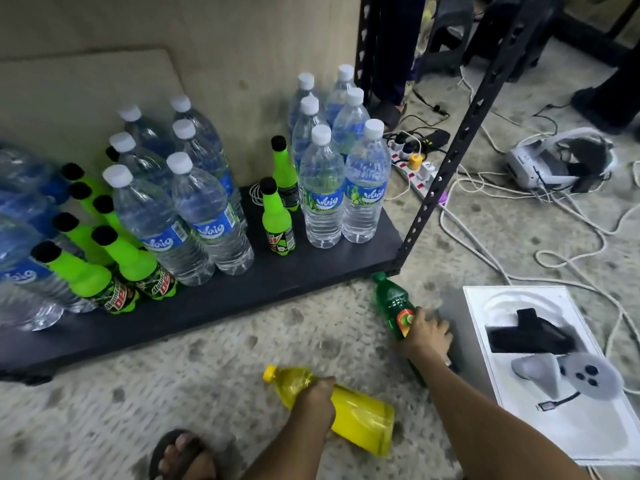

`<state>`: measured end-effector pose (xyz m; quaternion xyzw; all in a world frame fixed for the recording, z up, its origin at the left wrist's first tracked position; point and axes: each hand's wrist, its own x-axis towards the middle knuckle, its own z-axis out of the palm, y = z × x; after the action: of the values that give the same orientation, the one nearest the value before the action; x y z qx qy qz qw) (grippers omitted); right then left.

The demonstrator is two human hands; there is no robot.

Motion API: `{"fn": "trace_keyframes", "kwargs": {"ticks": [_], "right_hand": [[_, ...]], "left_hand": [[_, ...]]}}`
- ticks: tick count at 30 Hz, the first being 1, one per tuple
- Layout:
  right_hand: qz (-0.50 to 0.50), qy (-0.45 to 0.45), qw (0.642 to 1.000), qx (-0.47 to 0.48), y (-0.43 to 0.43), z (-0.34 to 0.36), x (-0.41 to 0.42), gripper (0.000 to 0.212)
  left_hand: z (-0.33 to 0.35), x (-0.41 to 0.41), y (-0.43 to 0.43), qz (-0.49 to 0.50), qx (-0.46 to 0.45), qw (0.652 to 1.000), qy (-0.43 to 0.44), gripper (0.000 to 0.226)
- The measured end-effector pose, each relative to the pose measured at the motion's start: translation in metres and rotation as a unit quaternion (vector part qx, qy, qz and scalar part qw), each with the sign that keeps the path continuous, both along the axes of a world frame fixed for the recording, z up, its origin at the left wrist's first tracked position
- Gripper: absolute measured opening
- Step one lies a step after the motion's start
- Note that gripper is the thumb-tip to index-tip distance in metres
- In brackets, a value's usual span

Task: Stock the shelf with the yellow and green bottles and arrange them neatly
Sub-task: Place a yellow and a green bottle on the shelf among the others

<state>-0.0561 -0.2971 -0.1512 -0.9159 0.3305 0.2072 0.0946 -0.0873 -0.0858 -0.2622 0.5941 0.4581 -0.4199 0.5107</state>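
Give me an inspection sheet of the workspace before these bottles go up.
Surface: black shelf board, bare strip along its front.
Job's things: yellow bottle and green bottle lie tilted, off the board.
Clutter: water bottles and neon bottles fill the board; white tray beside the green bottle.
Grippers: left hand grips the yellow bottle; right hand grips the green bottle.
Cables: power strip and loose cords on the floor, right of the board.
Surroundings: headset on the floor.

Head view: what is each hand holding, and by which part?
The left hand grips the yellow bottle at its shoulder, below the neck. The right hand grips the green bottle around its labelled middle.
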Motion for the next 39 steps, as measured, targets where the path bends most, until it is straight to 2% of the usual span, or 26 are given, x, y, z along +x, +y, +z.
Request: {"fn": "trace_keyframes", "kwargs": {"ticks": [7,11,15,20,25,28,29,32,34,35,38,39], "right_hand": [[-0.041,-0.017,0.998,0.050,0.005,-0.004,0.003,0.061],[-0.047,-0.035,0.996,0.074,-0.003,0.000,0.001,0.061],[-0.075,-0.058,0.989,0.118,-0.003,0.011,-0.006,0.058],[-0.076,-0.091,0.982,0.146,0.002,0.043,-0.021,0.067],[-0.054,-0.156,0.974,0.158,0.008,0.109,-0.033,0.083],[-0.038,-0.234,0.958,0.161,0.016,0.168,-0.039,0.084],[-0.036,-0.268,0.949,0.164,0.019,0.188,-0.044,0.083],[-0.018,-0.362,0.913,0.186,0.026,0.247,-0.054,0.087],[-0.004,-0.416,0.888,0.194,0.033,0.296,-0.063,0.091],[0.000,-0.440,0.875,0.203,0.036,0.320,-0.066,0.093],[0.024,-0.508,0.831,0.223,0.048,0.389,-0.072,0.098],[0.034,-0.527,0.818,0.227,0.053,0.411,-0.073,0.100]], "left_hand": [[0.028,0.010,-0.002,-0.086,0.026,0.996,0.026,0.086],[0.040,0.011,-0.001,-0.051,0.029,0.998,0.024,0.089],[0.038,0.014,0.005,-0.078,0.030,0.996,0.015,0.096],[0.063,0.021,0.020,-0.065,0.060,0.995,-0.043,0.098],[0.143,0.024,0.034,-0.031,0.093,0.985,-0.145,0.099],[0.197,0.031,0.041,-0.024,0.099,0.969,-0.225,0.117],[0.216,0.030,0.044,-0.026,0.090,0.963,-0.251,0.112],[0.278,0.029,0.052,-0.070,0.079,0.941,-0.322,0.056],[0.316,0.031,0.059,-0.105,0.068,0.922,-0.367,0.051],[0.339,0.030,0.063,-0.132,0.078,0.909,-0.388,0.056],[0.396,0.041,0.073,-0.209,0.096,0.853,-0.469,0.096],[0.419,0.042,0.077,-0.224,0.095,0.832,-0.499,0.098]]}}
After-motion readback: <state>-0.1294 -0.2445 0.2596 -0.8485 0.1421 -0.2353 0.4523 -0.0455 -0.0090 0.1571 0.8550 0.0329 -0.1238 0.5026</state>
